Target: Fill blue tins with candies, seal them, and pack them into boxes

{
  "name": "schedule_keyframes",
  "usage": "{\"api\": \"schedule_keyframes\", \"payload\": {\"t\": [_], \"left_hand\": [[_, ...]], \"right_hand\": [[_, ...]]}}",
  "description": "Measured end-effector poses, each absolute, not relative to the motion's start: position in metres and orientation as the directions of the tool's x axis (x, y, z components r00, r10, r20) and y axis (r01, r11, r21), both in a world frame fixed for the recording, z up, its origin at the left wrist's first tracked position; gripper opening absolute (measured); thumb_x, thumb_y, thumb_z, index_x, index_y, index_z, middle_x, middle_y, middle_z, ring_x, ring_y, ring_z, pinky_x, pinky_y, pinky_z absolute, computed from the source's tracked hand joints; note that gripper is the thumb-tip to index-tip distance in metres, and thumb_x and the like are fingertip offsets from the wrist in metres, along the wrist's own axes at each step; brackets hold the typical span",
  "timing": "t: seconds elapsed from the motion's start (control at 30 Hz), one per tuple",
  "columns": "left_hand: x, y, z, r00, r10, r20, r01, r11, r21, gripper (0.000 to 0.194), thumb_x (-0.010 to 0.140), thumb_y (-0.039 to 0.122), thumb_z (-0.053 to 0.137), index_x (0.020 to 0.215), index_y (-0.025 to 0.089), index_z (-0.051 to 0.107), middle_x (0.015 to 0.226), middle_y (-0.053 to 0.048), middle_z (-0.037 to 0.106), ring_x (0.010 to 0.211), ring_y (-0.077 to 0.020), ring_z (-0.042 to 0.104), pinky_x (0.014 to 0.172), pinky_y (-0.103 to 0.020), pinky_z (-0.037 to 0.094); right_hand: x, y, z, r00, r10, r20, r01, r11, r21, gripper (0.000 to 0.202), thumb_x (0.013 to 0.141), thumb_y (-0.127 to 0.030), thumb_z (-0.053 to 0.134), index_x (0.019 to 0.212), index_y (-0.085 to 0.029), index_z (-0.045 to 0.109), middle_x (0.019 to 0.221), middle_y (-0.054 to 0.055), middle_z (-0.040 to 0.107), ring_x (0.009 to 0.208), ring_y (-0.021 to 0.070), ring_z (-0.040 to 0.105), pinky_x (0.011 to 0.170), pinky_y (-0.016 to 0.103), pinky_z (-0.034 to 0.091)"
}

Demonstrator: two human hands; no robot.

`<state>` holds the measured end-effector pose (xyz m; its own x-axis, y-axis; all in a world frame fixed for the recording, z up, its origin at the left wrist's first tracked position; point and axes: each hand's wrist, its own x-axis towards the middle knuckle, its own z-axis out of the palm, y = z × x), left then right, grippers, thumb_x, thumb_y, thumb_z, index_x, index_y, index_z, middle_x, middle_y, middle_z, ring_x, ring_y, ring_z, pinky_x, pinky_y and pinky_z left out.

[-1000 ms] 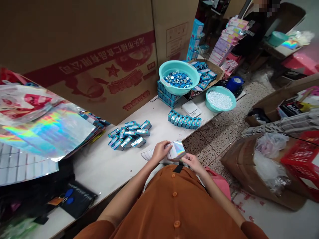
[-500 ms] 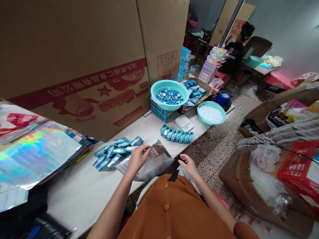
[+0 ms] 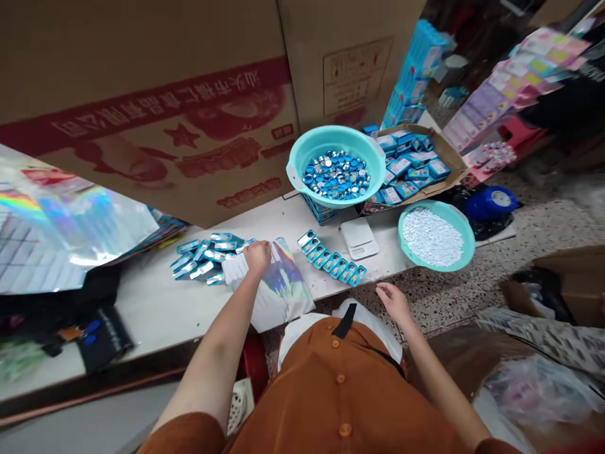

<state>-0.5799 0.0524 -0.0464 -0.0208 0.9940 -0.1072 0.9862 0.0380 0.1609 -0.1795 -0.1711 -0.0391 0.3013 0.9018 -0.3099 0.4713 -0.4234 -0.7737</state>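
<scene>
My left hand (image 3: 258,257) is closed at the upper edge of a shiny silver holographic sheet (image 3: 288,280), which lies partly over the table's front edge. Its fingertips are hidden under the hand. Beside it on the left lies a loose heap of small blue boxes (image 3: 201,258), some of them behind the sheet. To the right, a curved row of small blue boxes (image 3: 333,263) stands on the white table. My right hand (image 3: 396,304) hovers just off the table edge, fingers extended and apart, with nothing seen in it.
Behind the row sit a small white scale (image 3: 360,238), a turquoise basin (image 3: 297,154) of blue and silver caps, a basin of white pellets (image 3: 467,243) and a carton of blue boxes (image 3: 447,151). A large cardboard carton (image 3: 189,126) walls the back. More holographic sheets (image 3: 94,221) lie left.
The view has swung right and down. My left hand has lowered the silver sheet from a raised, tilted pose onto the table. My right hand has moved rightward, away from the sheet.
</scene>
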Motion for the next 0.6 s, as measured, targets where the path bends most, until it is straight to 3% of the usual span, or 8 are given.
{"api": "schedule_keyframes", "payload": {"t": [0.27,0.6], "left_hand": [[-0.563,0.024,-0.046,-0.178,0.973,-0.148,0.957,0.206,0.205,0.037,0.085,0.031,0.042,0.105,0.014,0.068,0.105,-0.016,0.066,0.103,-0.0320,0.057,0.092,-0.043,0.034],[-0.568,-0.002,-0.028,-0.212,0.973,-0.095,0.936,0.230,0.267,0.030,0.086,0.034,0.047,0.100,0.017,0.068,0.105,-0.011,0.070,0.104,-0.0291,0.059,0.096,-0.041,0.034]], "right_hand": [[-0.137,-0.159,-0.060,0.072,0.871,-0.485,0.592,-0.429,-0.682,0.029,0.080,-0.040,0.051,0.093,-0.020,0.068,0.091,0.008,0.070,0.081,0.0212,0.064,0.079,0.035,0.048],[-0.135,-0.156,-0.078,-0.105,0.878,-0.467,0.701,-0.267,-0.661,0.030,0.082,-0.037,0.048,0.095,-0.019,0.068,0.093,0.009,0.069,0.081,0.0209,0.062,0.079,0.033,0.047]]}}
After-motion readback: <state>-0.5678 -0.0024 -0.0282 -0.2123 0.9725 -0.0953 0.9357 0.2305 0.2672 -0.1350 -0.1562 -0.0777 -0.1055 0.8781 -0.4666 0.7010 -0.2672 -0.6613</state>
